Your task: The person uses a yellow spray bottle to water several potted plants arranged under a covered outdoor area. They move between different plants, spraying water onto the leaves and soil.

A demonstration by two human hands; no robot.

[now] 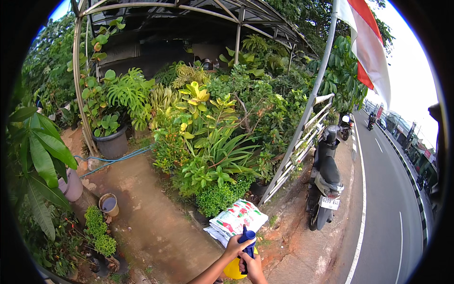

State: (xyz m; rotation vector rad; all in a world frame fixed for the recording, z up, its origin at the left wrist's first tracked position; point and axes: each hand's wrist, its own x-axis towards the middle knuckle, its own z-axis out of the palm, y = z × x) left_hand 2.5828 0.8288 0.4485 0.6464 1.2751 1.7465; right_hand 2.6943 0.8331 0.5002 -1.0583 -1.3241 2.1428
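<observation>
Both hands meet at the bottom centre of the head view on a dark blue plastic sprayer head (248, 235) with a nozzle. My left hand (235, 245) closes around its upper part. Just below and to the right, my right hand (252, 266) is wrapped around the lower part. Beneath the hands shows part of a round yellow container (232, 270); whether the blue part is joined to it cannot be told. Beyond the hands lies a stack of white printed plastic sacks (240, 217) with red and green pictures.
Dense potted plants (212, 142) stand ahead beside a concrete path (152, 206). A bucket of liquid (109, 205) and a blue hose (117, 160) lie left. A slanted flagpole (308, 106), white fence (305, 142) and parked scooter (328, 177) border the road (379, 184) at right.
</observation>
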